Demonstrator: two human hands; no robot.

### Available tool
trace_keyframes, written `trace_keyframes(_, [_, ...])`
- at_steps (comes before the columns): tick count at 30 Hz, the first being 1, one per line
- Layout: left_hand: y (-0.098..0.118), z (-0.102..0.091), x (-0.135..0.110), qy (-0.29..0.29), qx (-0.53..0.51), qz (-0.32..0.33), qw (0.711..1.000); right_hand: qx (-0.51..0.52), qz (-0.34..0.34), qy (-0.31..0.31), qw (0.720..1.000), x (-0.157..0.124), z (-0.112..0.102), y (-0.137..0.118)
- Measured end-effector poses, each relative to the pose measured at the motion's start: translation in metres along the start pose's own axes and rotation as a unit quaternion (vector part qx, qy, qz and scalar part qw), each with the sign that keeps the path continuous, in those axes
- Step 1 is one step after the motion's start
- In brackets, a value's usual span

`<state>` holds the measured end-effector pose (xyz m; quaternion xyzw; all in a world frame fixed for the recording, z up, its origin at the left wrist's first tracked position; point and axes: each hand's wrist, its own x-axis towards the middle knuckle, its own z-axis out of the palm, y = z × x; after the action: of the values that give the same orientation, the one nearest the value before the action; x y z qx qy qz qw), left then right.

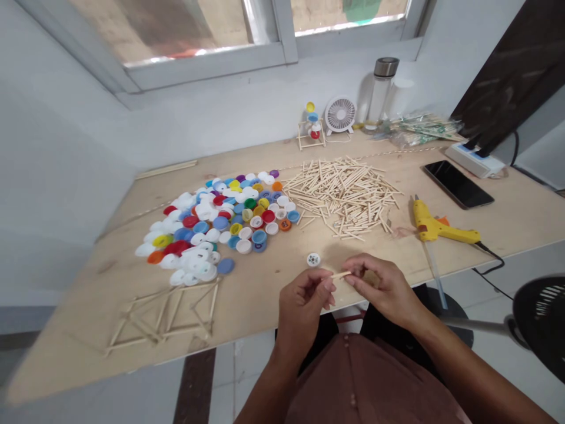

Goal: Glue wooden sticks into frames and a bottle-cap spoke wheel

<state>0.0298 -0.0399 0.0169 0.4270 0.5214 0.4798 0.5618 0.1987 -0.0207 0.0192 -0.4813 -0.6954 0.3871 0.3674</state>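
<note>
Between my two hands, over the table's front edge, is a short wooden stick (339,275). My left hand (308,294) pinches its left end between thumb and fingers. At the other end, the fingertips of my right hand (379,284) are closed on the same stick. Just beyond my hands lies a white bottle cap (313,259) with a dark pattern on it. A large heap of cut wooden sticks (348,194) spreads farther back. Many coloured bottle caps (220,222) are piled to the left.
A yellow glue gun (441,228) and a black phone (459,184) lie at right, near a power strip (475,160). Stick frames (163,315) rest at front left. Along the wall stand a cap-and-stick model (312,128), a small fan (340,114) and a bottle (380,94).
</note>
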Motion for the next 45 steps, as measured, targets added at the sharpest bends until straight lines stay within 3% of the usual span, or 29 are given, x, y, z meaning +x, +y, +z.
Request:
trace_keyframes(4, [0.0,0.001,-0.006,0.002,-0.051,-0.033,0.998,0.062,0.056,0.004,0.996,-0.004,0.007,0.0])
trace_keyframes(9, [0.0,-0.004,-0.011,-0.015,0.008,-0.032,0.999,0.091,0.102,-0.024,0.99,-0.007,0.012,-0.003])
trace_keyframes(18, [0.006,-0.012,-0.013,-0.075,0.226,0.073,0.969,0.095,0.109,-0.055,0.988,-0.007,0.013,-0.01])
trace_keyframes(23, [0.002,-0.011,-0.014,-0.082,0.252,0.09,0.96,0.127,0.128,-0.037,0.983,-0.008,0.016,-0.006])
trace_keyframes(29, [-0.002,-0.007,-0.016,-0.034,0.252,0.125,0.959,0.194,0.171,-0.019,0.966,-0.006,0.02,-0.005])
trace_keyframes(33, [-0.002,-0.009,-0.014,-0.03,0.263,0.125,0.956,0.163,0.156,-0.016,0.974,-0.007,0.021,-0.002])
trace_keyframes(40, [0.002,-0.012,-0.01,-0.093,0.271,0.069,0.956,0.078,0.123,-0.029,0.989,-0.01,0.019,0.004])
trace_keyframes(45, [-0.001,-0.01,-0.008,-0.073,0.256,0.063,0.962,0.024,0.086,-0.019,0.996,-0.01,0.015,0.004])
